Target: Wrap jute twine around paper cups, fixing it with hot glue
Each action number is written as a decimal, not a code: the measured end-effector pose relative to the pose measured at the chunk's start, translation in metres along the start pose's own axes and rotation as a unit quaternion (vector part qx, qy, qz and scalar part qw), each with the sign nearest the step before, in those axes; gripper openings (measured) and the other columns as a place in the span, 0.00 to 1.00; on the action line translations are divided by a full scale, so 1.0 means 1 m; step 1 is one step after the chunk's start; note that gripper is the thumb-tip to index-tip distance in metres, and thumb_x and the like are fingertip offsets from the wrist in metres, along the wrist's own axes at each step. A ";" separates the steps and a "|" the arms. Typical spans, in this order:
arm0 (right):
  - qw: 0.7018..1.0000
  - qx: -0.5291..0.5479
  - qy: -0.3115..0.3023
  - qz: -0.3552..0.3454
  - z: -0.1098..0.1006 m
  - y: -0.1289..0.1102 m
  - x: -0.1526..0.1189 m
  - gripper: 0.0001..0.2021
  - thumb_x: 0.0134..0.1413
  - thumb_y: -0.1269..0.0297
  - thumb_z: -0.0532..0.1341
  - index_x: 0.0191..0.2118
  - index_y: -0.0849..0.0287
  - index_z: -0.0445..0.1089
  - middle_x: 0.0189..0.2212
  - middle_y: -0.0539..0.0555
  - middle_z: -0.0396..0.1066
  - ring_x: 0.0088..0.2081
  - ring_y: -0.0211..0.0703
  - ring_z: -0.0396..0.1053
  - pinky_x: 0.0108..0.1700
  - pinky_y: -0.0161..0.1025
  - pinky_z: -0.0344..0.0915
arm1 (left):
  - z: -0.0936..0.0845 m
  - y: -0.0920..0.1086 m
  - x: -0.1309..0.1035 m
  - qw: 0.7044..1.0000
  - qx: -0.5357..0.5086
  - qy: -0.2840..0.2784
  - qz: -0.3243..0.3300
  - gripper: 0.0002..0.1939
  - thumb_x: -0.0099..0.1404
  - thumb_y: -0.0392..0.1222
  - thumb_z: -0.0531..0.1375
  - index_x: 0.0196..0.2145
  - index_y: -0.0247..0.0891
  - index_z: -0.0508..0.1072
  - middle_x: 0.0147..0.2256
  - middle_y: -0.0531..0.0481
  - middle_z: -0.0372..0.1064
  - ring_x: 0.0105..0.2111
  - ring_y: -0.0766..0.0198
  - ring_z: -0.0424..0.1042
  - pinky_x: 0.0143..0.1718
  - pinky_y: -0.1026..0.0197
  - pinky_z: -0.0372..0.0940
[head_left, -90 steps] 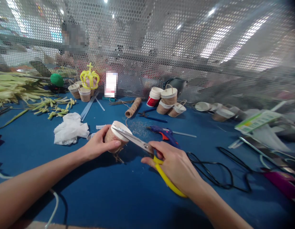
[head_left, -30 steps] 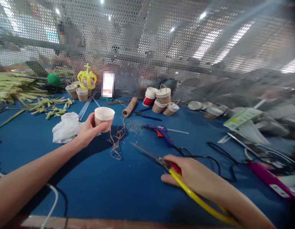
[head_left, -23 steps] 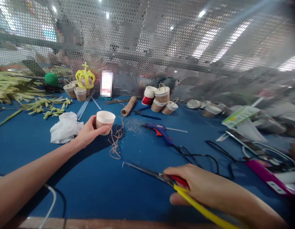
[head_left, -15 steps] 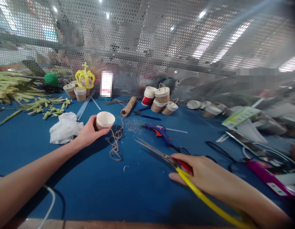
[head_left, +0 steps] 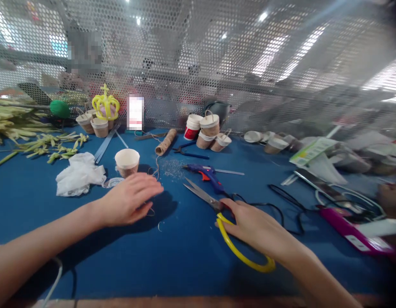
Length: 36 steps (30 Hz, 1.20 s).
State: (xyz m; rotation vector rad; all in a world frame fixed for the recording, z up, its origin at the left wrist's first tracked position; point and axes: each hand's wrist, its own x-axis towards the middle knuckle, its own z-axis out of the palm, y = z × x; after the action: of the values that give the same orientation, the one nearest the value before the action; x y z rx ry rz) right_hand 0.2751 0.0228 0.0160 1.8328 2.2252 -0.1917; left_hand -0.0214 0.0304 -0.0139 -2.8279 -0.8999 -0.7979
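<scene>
My right hand [head_left: 249, 220] grips the yellow-handled scissors [head_left: 202, 194] near the pivot, with the blades slightly parted and pointing away to the left. My left hand [head_left: 130, 199] is empty, its fingers stretched out above the blue table. Just behind it a small paper cup [head_left: 127, 159] wrapped in brown burlap stands upright. The hand hides the cup's lower part and most of a loose length of twine. That twine runs from a brown twine roll [head_left: 166, 142]. A blue glue gun [head_left: 207, 173] lies beyond the scissor tips.
White crumpled plastic [head_left: 79, 175] lies left of the cup. Small burlap buckets [head_left: 207, 139], blue pliers [head_left: 191, 153] and a phone [head_left: 135, 113] stand or lie along the back. A black cord [head_left: 278, 209] and purple power strip [head_left: 355, 233] are at right.
My left hand has let go of the paper cup, which now stands on the table, and has moved right and nearer over the twine. The scissors have turned and their blades opened slightly.
</scene>
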 end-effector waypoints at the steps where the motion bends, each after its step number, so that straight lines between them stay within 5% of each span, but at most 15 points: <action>1: 1.000 -0.005 -0.001 0.001 0.000 0.003 0.000 0.20 0.49 0.59 0.52 0.49 0.60 0.62 0.38 0.60 0.69 0.39 0.51 0.68 0.37 0.42 0.61 | 0.003 0.002 0.000 0.998 0.023 -0.058 0.014 0.15 0.60 0.36 0.53 0.45 0.35 0.65 0.43 0.43 0.67 0.45 0.56 0.64 0.51 0.50 0.57; 3: 1.000 -0.016 0.001 0.002 0.001 0.012 0.000 0.20 0.49 0.59 0.52 0.49 0.58 0.63 0.39 0.60 0.68 0.41 0.53 0.66 0.38 0.43 0.60 | 0.008 0.000 -0.001 0.985 0.106 -0.134 -0.015 0.08 0.60 0.37 0.53 0.35 0.33 0.70 0.34 0.43 0.70 0.38 0.57 0.68 0.46 0.50 0.60; 6: 1.000 -0.019 0.003 0.019 0.002 0.029 0.003 0.19 0.48 0.60 0.53 0.47 0.57 0.63 0.40 0.59 0.67 0.43 0.52 0.65 0.40 0.43 0.60 | 0.008 -0.007 -0.005 0.955 0.221 -0.177 -0.088 0.08 0.58 0.30 0.52 0.26 0.31 0.70 0.28 0.42 0.69 0.33 0.55 0.68 0.39 0.52 0.63; 12: 1.000 -0.013 -0.011 0.004 0.003 0.054 0.008 0.21 0.43 0.65 0.56 0.48 0.56 0.65 0.43 0.58 0.67 0.45 0.52 0.64 0.42 0.42 0.60 | -0.003 -0.002 -0.003 0.942 0.227 -0.208 -0.136 0.09 0.60 0.31 0.52 0.31 0.32 0.71 0.33 0.41 0.70 0.36 0.53 0.67 0.35 0.52 0.62; 20: 1.000 -0.016 -0.002 -0.005 0.009 0.103 0.011 0.24 0.37 0.75 0.56 0.45 0.55 0.68 0.38 0.59 0.70 0.38 0.50 0.69 0.39 0.41 0.65 | -0.018 0.017 0.006 0.951 0.149 -0.243 -0.122 0.09 0.57 0.32 0.55 0.36 0.34 0.72 0.43 0.41 0.68 0.43 0.51 0.65 0.39 0.51 0.63; 23: 1.000 -0.015 -0.008 -0.012 -0.011 0.097 0.013 0.20 0.41 0.71 0.58 0.45 0.56 0.68 0.39 0.59 0.71 0.38 0.51 0.70 0.40 0.43 0.65 | -0.023 0.022 0.007 0.946 0.131 -0.270 -0.121 0.10 0.53 0.35 0.59 0.35 0.35 0.73 0.43 0.40 0.68 0.43 0.48 0.65 0.39 0.47 0.63; 27: 0.999 0.010 0.048 -0.012 -0.035 0.059 0.031 0.13 0.53 0.61 0.52 0.41 0.58 0.69 0.37 0.58 0.72 0.36 0.47 0.70 0.37 0.40 0.64 | -0.013 0.028 0.016 0.958 0.061 -0.269 -0.082 0.11 0.57 0.33 0.55 0.39 0.36 0.71 0.44 0.42 0.68 0.45 0.53 0.66 0.43 0.51 0.63; 32: 0.999 -0.015 0.049 0.009 -0.026 0.022 0.079 0.16 0.52 0.55 0.54 0.35 0.64 0.69 0.34 0.61 0.72 0.36 0.50 0.69 0.35 0.41 0.64 | 0.018 0.023 0.029 0.953 0.085 -0.275 -0.093 0.16 0.62 0.38 0.53 0.47 0.29 0.66 0.51 0.36 0.62 0.50 0.50 0.62 0.48 0.52 0.60; 36: 0.998 -0.034 0.042 0.044 -0.017 0.032 0.101 0.12 0.55 0.59 0.54 0.38 0.63 0.67 0.37 0.57 0.69 0.37 0.43 0.68 0.38 0.42 0.64 | 0.019 0.013 0.024 0.922 0.166 -0.306 -0.172 0.13 0.62 0.33 0.51 0.43 0.24 0.69 0.44 0.32 0.66 0.45 0.48 0.66 0.44 0.50 0.63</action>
State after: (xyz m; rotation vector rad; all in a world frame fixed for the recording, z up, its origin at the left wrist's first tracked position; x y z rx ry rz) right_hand 0.2866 0.1291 0.0061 1.9313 2.1700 -0.0214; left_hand 0.0113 0.0359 -0.0178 -2.6520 -1.4662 0.2589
